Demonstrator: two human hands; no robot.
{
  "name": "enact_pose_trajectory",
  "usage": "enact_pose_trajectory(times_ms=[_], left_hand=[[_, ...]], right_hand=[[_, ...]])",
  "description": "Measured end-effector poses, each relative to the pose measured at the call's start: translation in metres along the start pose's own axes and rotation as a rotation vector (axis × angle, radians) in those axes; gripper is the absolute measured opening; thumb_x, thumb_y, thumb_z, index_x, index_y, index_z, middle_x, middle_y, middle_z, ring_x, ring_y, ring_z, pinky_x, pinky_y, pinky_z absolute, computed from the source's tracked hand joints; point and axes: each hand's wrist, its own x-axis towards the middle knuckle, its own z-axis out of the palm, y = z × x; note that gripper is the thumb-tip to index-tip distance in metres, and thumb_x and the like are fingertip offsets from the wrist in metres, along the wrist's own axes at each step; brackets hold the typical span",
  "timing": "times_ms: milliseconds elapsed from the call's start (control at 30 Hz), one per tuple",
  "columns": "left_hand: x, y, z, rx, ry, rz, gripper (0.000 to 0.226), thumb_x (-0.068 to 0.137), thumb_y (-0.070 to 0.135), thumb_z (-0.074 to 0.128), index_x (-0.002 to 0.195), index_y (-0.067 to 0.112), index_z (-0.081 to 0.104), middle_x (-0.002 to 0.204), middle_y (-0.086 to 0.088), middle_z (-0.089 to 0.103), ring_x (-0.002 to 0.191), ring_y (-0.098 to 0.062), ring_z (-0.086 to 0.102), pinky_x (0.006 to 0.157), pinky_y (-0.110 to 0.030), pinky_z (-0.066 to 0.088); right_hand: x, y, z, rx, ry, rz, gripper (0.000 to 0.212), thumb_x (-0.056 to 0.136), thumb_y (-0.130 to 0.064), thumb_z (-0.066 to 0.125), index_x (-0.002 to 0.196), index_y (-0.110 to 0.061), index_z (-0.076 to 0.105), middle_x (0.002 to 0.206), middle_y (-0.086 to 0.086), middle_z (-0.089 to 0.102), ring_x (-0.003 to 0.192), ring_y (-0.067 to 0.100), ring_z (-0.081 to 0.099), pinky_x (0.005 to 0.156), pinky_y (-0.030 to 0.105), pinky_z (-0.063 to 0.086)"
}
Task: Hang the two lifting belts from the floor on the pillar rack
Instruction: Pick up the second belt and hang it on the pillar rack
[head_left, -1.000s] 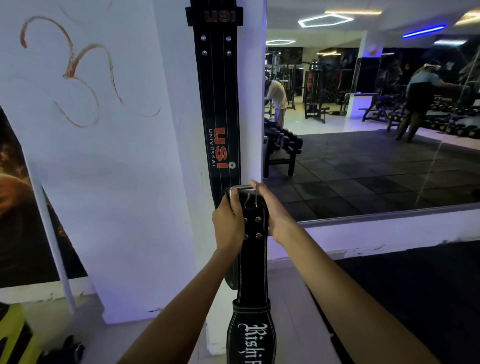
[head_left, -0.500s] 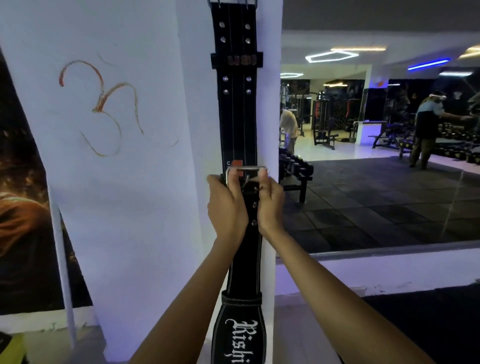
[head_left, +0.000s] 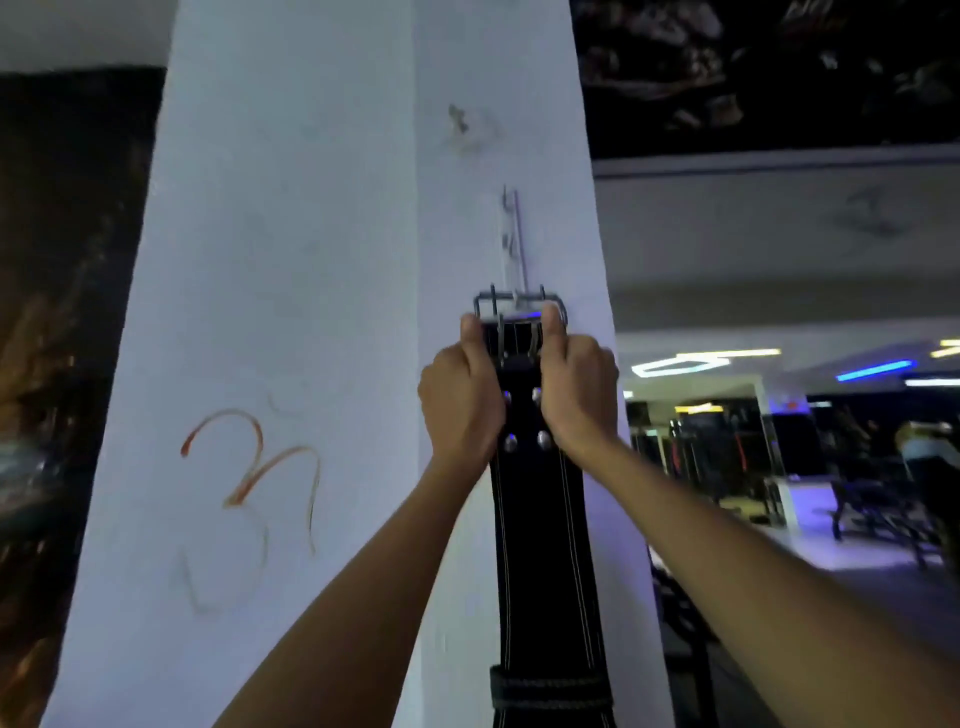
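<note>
I hold a black leather lifting belt (head_left: 540, 530) upright against the white pillar (head_left: 291, 291). My left hand (head_left: 460, 397) grips its left edge just under the metal buckle (head_left: 518, 306), and my right hand (head_left: 576, 389) grips the right edge. The buckle sits at the foot of a thin metal hook rack (head_left: 511, 239) fixed to the pillar's right face. The belt's strap hangs straight down between my forearms. The other belt, hung here earlier, is hidden behind this one.
An orange scribble (head_left: 249, 483) marks the pillar's left face. A dark poster (head_left: 57, 312) covers the wall at left. At right a mirror shows the gym floor, machines and a person (head_left: 930, 467).
Both hands have lifted the belt's buckle up the pillar to the hook rack. My view has tilted upward, so the first hanging belt is now covered.
</note>
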Motion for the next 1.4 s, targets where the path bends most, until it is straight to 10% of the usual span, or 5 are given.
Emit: enact_pose_trajectory(times_ms=[300,733,900,1267,1400], left_hand=[[0.161,0.004,0.085,0.171,-0.062,-0.083,0.052,0.1,0.037,0.024,0.122,0.0,0.053,0.128,-0.02,0.056,0.12,-0.036,0.049,0.096,-0.039,0.037],[0.194,-0.03,0.116,0.254,-0.085,0.043,0.034,0.096,0.013,0.03,0.125,0.006,0.045,0.122,-0.016,0.053,0.115,-0.038,0.049,0.08,-0.037,0.035],[0.172,-0.04,0.115,0.077,-0.147,0.001,0.055,0.096,0.05,0.027,0.118,0.003,0.047,0.123,-0.013,0.054,0.113,-0.036,0.05,0.085,-0.039,0.034],[0.178,-0.034,0.117,0.224,-0.108,-0.057,0.045,0.097,0.041,0.031,0.117,0.004,0.046,0.121,-0.012,0.056,0.113,-0.032,0.051,0.081,-0.038,0.035],[0.16,-0.036,0.109,0.311,-0.079,0.079,0.045,0.098,0.041,0.027,0.126,0.008,0.041,0.128,-0.008,0.053,0.118,-0.028,0.047,0.096,-0.043,0.032]], right_hand=[[0.181,0.008,0.062,-0.171,0.059,0.0,0.058,0.098,-0.043,0.022,0.115,0.001,0.056,0.122,0.022,0.058,0.114,0.037,0.052,0.088,0.039,0.04],[0.222,0.042,0.087,-0.263,-0.07,-0.048,0.061,0.096,-0.048,0.02,0.116,-0.002,0.055,0.123,0.02,0.057,0.114,0.036,0.05,0.08,0.034,0.033],[0.208,0.052,0.08,-0.176,-0.214,-0.096,0.066,0.088,-0.063,0.024,0.116,-0.01,0.051,0.121,0.01,0.058,0.111,0.031,0.051,0.082,0.035,0.035],[0.214,0.04,0.086,-0.138,-0.127,0.011,0.042,0.09,-0.05,0.039,0.082,-0.011,0.053,0.095,0.011,0.06,0.088,0.031,0.053,0.069,0.032,0.034],[0.185,0.043,0.085,-0.205,-0.053,-0.058,0.047,0.097,-0.042,0.025,0.122,-0.011,0.05,0.125,0.009,0.057,0.109,0.033,0.054,0.078,0.033,0.035]])
